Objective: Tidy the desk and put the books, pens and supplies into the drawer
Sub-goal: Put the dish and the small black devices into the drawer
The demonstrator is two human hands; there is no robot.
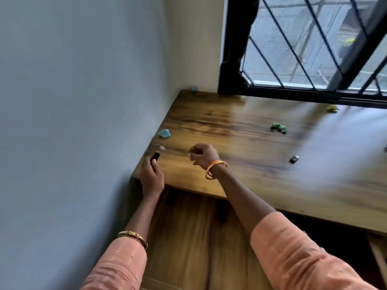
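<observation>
The left hand is gripping a small black object, perhaps a clip or cap, between thumb and fingers, holding it upright over the near corner of the tabletop. The right hand is hovering just to its right with fingers curled in; something pale may be pinched at the fingertips, but blur is making it impossible to tell whether it is holding anything.

Just beyond the left hand, a tiny pale scrap is lying on the wood, and further beyond, a blue crumpled lump is sitting near the wall. Well to the right of the right hand, a second small black piece is resting, with a green crumpled lump and a yellow one farther off toward the window.

These pieces are looking light and small; the black ones are probably stiff and a little slick, so a fingertip pinch across the narrow sides should suit. The lumps seem soft and would take a loose grasp anywhere. The drawer is not clearly showing.
</observation>
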